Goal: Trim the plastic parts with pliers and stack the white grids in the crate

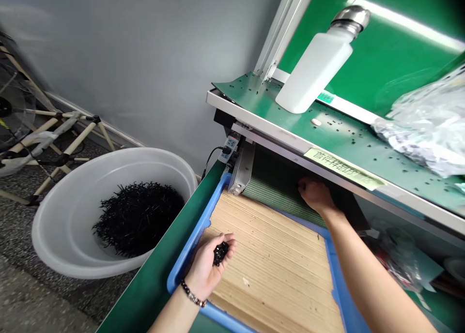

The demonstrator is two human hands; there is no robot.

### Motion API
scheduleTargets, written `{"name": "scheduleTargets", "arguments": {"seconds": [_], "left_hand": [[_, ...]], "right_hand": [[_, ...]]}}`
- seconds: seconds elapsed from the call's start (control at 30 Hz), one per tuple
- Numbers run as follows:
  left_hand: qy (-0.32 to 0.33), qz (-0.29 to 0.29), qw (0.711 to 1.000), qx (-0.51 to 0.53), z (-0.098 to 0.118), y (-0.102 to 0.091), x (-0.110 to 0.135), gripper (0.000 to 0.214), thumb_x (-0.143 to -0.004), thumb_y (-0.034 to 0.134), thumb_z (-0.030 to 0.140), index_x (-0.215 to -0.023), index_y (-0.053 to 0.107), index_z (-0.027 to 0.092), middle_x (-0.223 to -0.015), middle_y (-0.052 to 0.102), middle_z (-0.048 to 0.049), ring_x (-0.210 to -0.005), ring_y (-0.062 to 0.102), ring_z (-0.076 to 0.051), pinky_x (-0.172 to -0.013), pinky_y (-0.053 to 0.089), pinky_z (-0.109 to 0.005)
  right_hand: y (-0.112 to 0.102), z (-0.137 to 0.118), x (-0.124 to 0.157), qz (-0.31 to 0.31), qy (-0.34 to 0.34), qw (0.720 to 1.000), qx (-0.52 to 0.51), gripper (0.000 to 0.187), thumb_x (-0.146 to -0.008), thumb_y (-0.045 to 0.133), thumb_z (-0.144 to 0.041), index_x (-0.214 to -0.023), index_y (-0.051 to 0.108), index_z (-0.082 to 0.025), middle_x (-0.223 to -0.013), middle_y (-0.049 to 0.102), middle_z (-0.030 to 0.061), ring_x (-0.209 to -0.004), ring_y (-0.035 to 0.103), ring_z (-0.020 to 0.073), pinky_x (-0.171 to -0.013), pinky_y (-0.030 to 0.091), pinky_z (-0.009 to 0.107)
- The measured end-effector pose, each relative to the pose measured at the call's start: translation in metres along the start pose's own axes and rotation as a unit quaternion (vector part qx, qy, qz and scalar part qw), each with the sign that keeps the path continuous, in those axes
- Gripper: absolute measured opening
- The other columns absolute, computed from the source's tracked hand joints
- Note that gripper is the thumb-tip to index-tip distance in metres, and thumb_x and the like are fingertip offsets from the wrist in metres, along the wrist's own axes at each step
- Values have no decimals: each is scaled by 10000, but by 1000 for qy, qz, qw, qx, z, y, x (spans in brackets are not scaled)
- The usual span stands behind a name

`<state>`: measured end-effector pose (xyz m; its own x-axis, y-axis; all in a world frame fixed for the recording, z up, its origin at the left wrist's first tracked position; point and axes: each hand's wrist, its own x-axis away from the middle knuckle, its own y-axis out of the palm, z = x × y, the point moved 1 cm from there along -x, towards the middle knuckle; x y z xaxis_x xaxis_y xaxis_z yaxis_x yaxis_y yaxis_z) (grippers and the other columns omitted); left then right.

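Observation:
My left hand (209,265) is cupped palm-up over the left edge of a blue tray (189,253), holding a small clump of black parts (220,252). A beaded bracelet sits on that wrist. The tray is lined with a pale wooden slatted board (276,265). My right hand (315,196) reaches forward under the green shelf (337,134), its fingers tucked into the dark gap at the far end of the tray; what they touch is hidden.
A large white basin (72,212) on the floor to the left holds a pile of black parts (138,217). A white plastic bottle (316,64) and a clear plastic bag (428,125) lie on the shelf. A power strip (228,148) hangs beneath it. Wooden sticks (54,139) lean at far left.

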<state>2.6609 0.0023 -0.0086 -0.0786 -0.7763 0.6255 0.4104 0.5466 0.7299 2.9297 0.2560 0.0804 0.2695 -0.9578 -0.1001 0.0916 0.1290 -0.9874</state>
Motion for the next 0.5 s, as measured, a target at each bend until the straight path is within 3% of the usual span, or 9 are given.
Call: {"name": "scheduleTargets", "arguments": {"seconds": [0.23,0.5], "left_hand": [[15,-3,1000,-6,-1,-3,1,148,-813,626,124,-884,708,22,-892,680,-147,-777,654,-157,-648,549,-197],[13,-6,1000,6,-1,-1,1,130,-810,621,107,-863,701,18,-867,685,-144,-755,658,-153,-631,545,-190]], "right_hand": [[-4,-1,8,-10,-53,998,13,300,-923,442,-186,-1155,632,-190,-1149,621,101,-994,597,251,-835,437,335],[-3,2,19,26,-31,999,-6,174,-863,509,-199,-992,624,-179,-992,649,84,-870,618,229,-741,455,320]]}}
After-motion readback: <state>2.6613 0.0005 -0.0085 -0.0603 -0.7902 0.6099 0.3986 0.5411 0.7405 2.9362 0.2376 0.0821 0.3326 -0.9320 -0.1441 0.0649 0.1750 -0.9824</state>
